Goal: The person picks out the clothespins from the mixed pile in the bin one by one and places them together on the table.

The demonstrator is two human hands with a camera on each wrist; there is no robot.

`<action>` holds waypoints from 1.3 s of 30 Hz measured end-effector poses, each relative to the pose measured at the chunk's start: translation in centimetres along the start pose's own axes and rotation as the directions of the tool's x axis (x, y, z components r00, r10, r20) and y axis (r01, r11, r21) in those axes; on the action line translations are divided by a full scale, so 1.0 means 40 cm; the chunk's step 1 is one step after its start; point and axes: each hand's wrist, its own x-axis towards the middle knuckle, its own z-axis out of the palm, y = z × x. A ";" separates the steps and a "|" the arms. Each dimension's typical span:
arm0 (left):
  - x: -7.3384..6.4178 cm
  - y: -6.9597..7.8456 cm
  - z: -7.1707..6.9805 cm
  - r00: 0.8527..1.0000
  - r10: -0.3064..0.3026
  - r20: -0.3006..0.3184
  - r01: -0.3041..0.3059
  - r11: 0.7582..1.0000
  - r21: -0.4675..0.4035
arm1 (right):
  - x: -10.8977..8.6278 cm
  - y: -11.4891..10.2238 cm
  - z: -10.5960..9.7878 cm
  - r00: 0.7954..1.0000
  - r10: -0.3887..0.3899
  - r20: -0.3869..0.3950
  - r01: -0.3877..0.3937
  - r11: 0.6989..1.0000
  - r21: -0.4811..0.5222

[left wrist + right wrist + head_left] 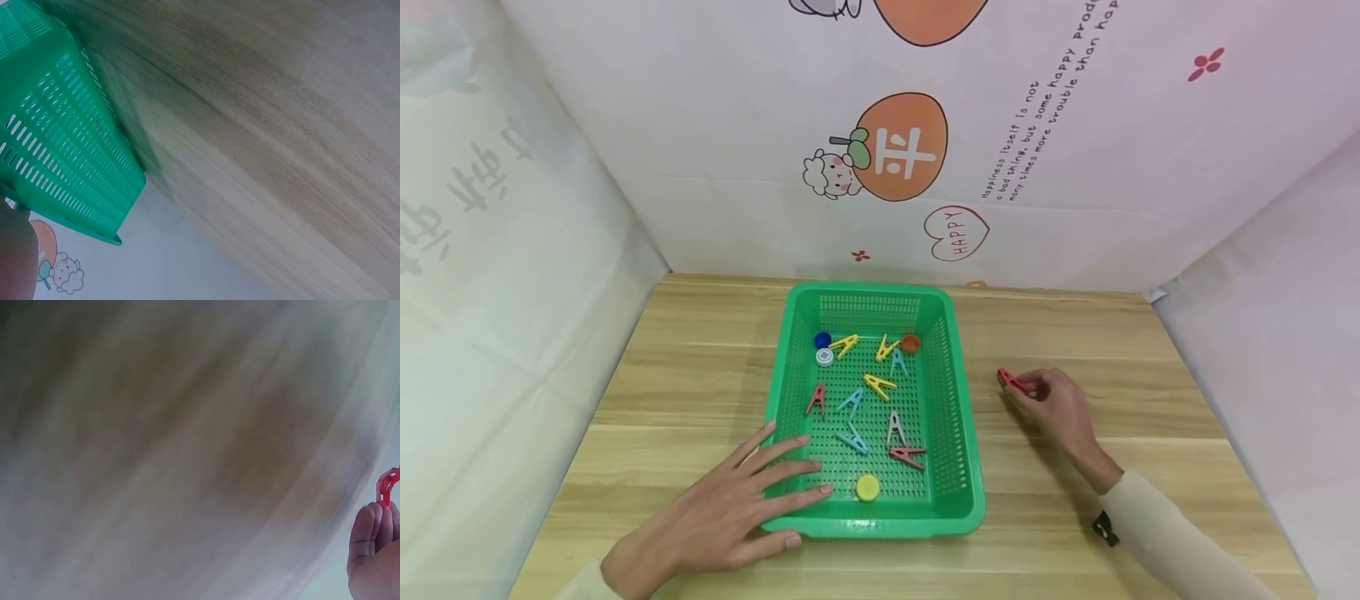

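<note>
A red clothespin (1012, 381) is pinched in the fingertips of my right hand (1062, 410), over the table to the right of the basket. In the right wrist view the same clothespin (387, 486) sticks up from the fingers. My left hand (730, 500) lies with spread fingers across the near-left rim of the green basket (964, 467), fingertips reaching over its inside. Inside the basket lie several clothespins: yellow ones (880, 385), blue ones (852, 439), red ones (817, 400) and a white one (895, 428).
Bottle caps also lie in the basket: a yellow cap (867, 487), a blue cap (822, 340), a white cap (824, 357) and an orange cap (911, 343). A black clip-like object (1105, 528) is beside the right sleeve. Printed sheeting (737, 167) walls the wooden table (685, 375).
</note>
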 end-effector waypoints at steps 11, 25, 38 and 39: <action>-0.001 0.001 -0.001 1.000 -0.005 0.002 0.005 1.000 -0.003 | -0.001 0.000 0.012 0.997 0.034 0.072 -0.032 0.999 -0.025; 0.001 0.001 -0.002 1.000 -0.003 -0.005 0.003 1.000 -0.003 | -0.003 -0.004 0.020 0.995 0.052 0.082 -0.047 0.997 -0.055; 0.001 0.002 -0.002 1.000 -0.004 -0.017 0.003 1.000 -0.006 | -0.009 -0.010 0.013 0.993 0.077 0.091 -0.072 0.996 -0.060; 0.001 0.003 -0.002 1.000 -0.003 -0.018 0.003 1.000 -0.006 | -0.011 -0.010 0.011 0.992 0.079 0.094 -0.074 0.996 -0.054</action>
